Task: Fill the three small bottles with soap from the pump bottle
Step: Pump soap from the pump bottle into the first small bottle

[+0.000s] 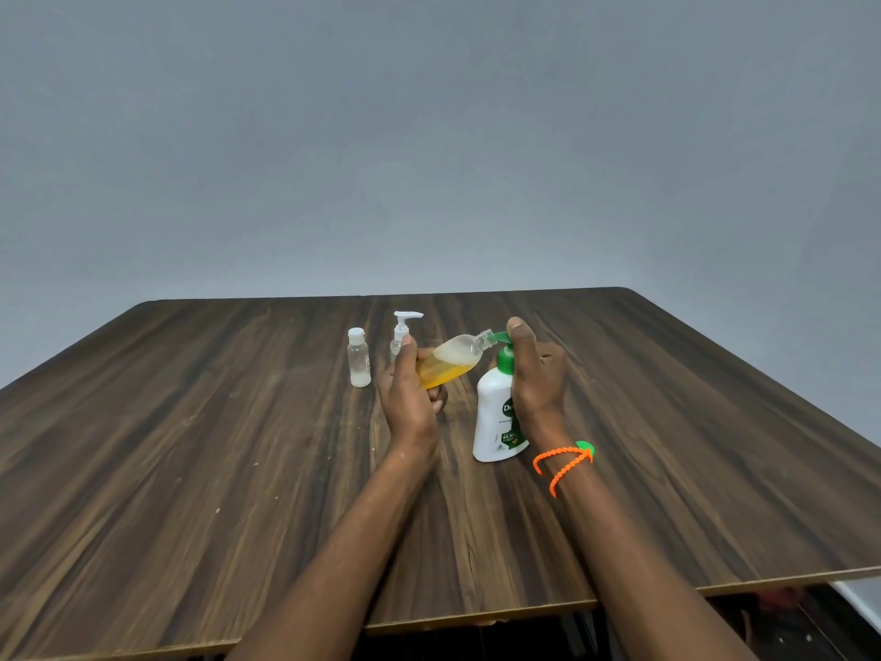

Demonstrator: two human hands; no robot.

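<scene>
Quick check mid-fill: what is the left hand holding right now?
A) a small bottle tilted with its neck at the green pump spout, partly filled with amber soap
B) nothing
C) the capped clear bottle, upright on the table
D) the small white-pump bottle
A: the left hand grips the small bottle tilted, its open neck at the pump bottle spout, amber soap pooled inside.

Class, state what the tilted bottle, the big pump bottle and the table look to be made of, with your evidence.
Tilted bottle: clear plastic, probably; amber soap shows through.
Pump bottle: opaque white glossy plastic, apparently.
Table: wood-grain surface, likely laminate; streaked brown pattern.
</scene>
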